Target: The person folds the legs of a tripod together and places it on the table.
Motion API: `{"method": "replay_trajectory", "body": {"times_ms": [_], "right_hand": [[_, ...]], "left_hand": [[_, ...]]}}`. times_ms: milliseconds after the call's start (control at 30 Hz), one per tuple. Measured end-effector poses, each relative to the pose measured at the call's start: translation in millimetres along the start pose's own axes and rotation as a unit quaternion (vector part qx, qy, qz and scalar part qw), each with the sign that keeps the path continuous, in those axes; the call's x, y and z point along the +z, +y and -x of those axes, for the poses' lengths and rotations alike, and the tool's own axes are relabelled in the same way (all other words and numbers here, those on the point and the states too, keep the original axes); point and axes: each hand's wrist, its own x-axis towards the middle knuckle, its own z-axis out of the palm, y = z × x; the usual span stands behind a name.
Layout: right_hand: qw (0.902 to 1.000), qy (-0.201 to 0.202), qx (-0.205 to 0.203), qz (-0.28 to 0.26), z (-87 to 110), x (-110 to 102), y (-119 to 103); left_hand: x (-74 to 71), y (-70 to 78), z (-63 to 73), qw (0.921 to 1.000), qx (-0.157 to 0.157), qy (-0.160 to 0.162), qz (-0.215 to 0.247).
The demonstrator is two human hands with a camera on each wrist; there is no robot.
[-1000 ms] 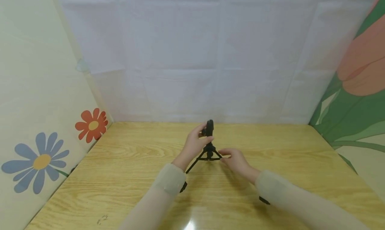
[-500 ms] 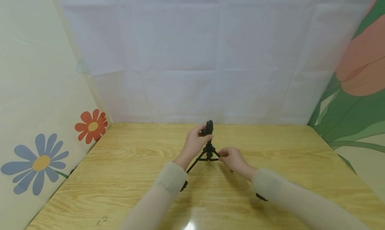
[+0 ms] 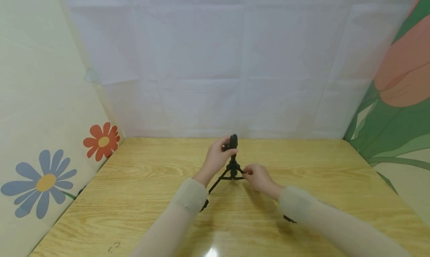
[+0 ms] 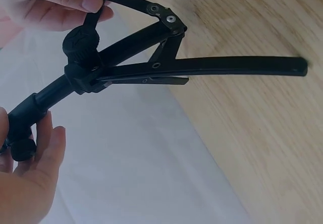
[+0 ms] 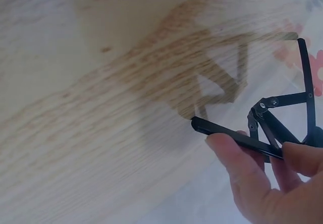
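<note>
A black mini tripod [image 3: 233, 167] stands over the middle of the table with its legs spread and joined by hinged braces. My left hand [image 3: 216, 158] grips its upper column, thumb in front, just below the top. In the left wrist view the left fingers [image 4: 43, 178] wrap the column beside a round knob [image 4: 23, 150]. My right hand [image 3: 260, 178] pinches the right leg near its brace. The right wrist view shows thumb and fingers around that leg [image 5: 237, 137], its tip sticking out past the thumb.
The wooden table [image 3: 134, 197] extends on all sides. A white cloth [image 3: 188, 63] hangs behind it. Panels with painted flowers [image 3: 47, 182] flank both sides. The tripod's shadow [image 5: 217, 77] falls on the tabletop.
My right hand has shifted slightly left, and its fingers have drawn closer together on the tripod leg. The left hand keeps its grip on the column, nearly still.
</note>
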Motion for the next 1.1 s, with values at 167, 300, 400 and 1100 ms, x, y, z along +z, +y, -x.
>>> {"method": "replay_trajectory", "body": {"times_ms": [167, 300, 400, 1100], "right_hand": [[0.9997, 0.01, -0.02, 0.011, 0.2, 2.1, 1.3], [0.9995, 0.015, -0.028, 0.01, -0.5, 3.5, 2.6], [0.9992, 0.015, -0.036, 0.005, -0.7, 4.1, 3.5], [0.9978, 0.032, -0.049, -0.029, 0.4, 7.2, -0.2]], "left_hand": [[0.2, 1.7, 0.0, 0.9998, -0.006, -0.002, -0.021], [-0.7, 3.5, -0.4, 0.9996, -0.008, -0.003, -0.027], [-1.7, 4.3, -0.5, 0.9995, -0.011, -0.002, -0.029], [-3.3, 3.8, -1.8, 0.9995, 0.001, -0.009, -0.029]]}}
